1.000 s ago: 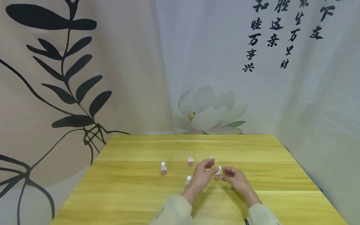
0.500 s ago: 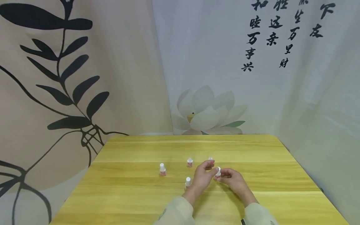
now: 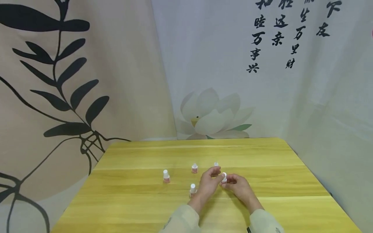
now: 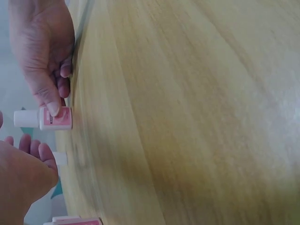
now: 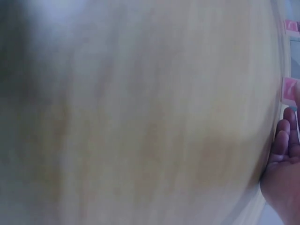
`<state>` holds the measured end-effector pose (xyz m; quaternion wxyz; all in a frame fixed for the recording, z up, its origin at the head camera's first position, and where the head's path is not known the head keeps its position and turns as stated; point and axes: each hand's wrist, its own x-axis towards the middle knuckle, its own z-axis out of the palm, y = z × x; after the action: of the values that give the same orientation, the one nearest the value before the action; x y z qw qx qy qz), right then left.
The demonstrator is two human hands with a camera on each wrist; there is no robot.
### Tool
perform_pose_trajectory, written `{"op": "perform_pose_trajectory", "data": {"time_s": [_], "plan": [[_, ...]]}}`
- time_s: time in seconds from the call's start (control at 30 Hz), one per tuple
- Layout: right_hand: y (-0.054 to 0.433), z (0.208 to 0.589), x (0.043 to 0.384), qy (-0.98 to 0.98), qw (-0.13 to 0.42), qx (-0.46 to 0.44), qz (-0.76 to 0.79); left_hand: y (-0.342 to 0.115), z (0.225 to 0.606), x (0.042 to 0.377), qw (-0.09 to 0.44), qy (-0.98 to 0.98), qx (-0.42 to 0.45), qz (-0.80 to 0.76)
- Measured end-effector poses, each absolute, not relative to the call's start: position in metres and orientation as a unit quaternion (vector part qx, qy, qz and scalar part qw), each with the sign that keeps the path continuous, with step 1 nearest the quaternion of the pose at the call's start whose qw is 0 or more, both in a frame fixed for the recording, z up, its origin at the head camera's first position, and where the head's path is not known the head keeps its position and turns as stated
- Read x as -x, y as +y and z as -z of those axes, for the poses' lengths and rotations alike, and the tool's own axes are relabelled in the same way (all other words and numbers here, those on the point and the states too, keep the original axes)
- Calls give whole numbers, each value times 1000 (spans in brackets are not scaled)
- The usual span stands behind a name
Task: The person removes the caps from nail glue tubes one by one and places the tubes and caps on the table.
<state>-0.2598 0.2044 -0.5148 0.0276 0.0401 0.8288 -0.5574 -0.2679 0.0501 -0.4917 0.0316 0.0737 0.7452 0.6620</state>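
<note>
My right hand (image 3: 240, 188) pinches a small white bottle (image 3: 224, 178) with a pink label, low on its body. In the left wrist view its thumb presses the label of this bottle (image 4: 62, 120), which stands upright on the table. On the other side is my left hand (image 3: 209, 184), fingers loosely bent, its thumb tip right at the white cap. The right wrist view catches only the edge of my right hand (image 5: 285, 180) and part of the bottle's label.
Similar small bottles stand about: one at the left (image 3: 166, 177), one behind (image 3: 194, 168), one beside my left wrist (image 3: 192, 190) and one partly hidden beyond my left fingers (image 3: 216, 164). The wooden table (image 3: 131, 207) reaches back to a printed curtain (image 3: 140, 81).
My right hand has moved left to the bottle, and its fingers, apart from it a second ago, now hold it. My left hand stays beside the cap. The head view has shifted slightly.
</note>
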Motion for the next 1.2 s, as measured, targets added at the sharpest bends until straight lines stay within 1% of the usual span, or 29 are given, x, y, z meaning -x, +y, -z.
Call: {"op": "perform_pose_trajectory", "data": {"time_s": [0.47, 0.97, 1.2], "plan": [[203, 514, 259, 848, 27, -44, 528, 52, 496, 267, 36, 745, -79, -661], [203, 515, 262, 859, 8, -35, 510, 54, 501, 271, 41, 746, -86, -660], [203, 515, 263, 861, 8, -36, 507, 54, 501, 272, 52, 750, -84, -654]]}}
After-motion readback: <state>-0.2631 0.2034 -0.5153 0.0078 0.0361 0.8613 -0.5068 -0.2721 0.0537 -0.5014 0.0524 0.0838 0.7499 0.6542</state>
